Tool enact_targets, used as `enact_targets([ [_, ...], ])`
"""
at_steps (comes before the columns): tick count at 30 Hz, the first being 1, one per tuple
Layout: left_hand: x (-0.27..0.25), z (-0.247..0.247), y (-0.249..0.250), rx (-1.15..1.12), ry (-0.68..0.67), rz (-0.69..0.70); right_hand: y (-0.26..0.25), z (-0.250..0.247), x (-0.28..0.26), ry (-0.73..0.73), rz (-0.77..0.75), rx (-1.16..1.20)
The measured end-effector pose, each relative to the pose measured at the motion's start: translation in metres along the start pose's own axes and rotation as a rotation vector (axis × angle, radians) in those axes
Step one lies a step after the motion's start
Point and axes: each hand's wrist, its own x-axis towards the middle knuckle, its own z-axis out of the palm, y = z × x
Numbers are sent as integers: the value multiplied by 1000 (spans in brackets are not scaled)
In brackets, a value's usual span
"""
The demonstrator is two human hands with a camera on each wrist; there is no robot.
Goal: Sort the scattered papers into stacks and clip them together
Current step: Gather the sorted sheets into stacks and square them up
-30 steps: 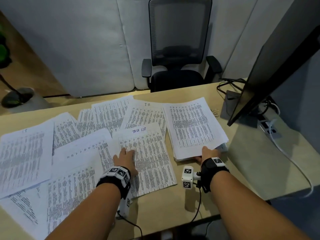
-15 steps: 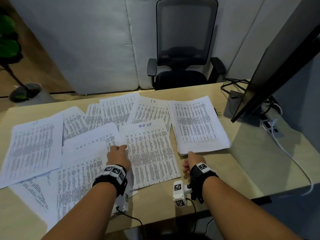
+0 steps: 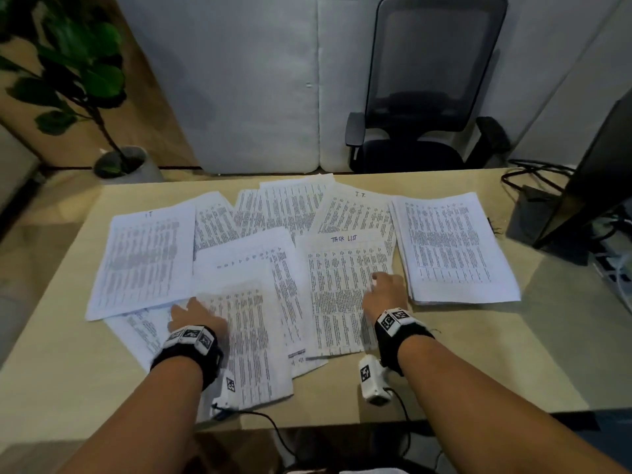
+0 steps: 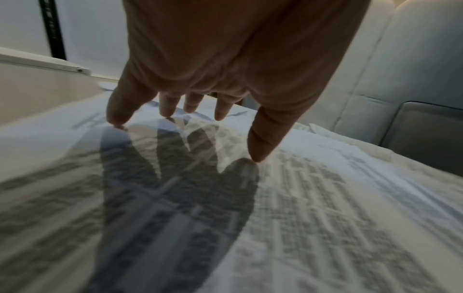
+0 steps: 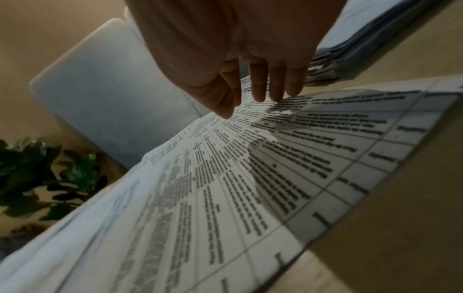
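Note:
Several printed sheets lie scattered and overlapping on the wooden desk (image 3: 478, 354). A neat stack of papers (image 3: 451, 248) sits at the right of the spread. My right hand (image 3: 384, 290) rests with straight fingers on the sheet headed "TASK LIST" (image 3: 342, 285); in the right wrist view the fingertips (image 5: 260, 95) touch that sheet (image 5: 250, 178). My left hand (image 3: 195, 314) lies spread on a lower left sheet (image 3: 253, 336), its fingertips (image 4: 258, 150) pressing the paper (image 4: 325, 218). A large sheet (image 3: 143, 261) lies at the far left. Neither hand holds anything.
A black mesh office chair (image 3: 427, 97) stands behind the desk. A dark monitor (image 3: 595, 186) with cables (image 3: 533, 172) fills the right side. Small black clips (image 3: 496, 227) lie beside the stack. A potted plant (image 3: 78, 83) stands at the back left.
My right hand left the near edge of the right stack and moved left onto the "TASK LIST" sheet. My left hand slid left off that sheet onto the lower left papers.

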Motion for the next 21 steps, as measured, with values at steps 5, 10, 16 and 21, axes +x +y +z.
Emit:
enact_targets([
  [5, 5, -2, -30, -9, -15, 7, -1, 8, 3, -36, 57, -270],
  [10, 10, -5, -36, -296, -43, 10, -14, 13, 8, 46, 139, -70],
  [16, 11, -9, -49, -440, 246, 124, -34, -4, 16, 213, -81, 93],
  [21, 13, -25, -48, -485, 328, 151, -63, -27, 24, 226, -130, 293],
])
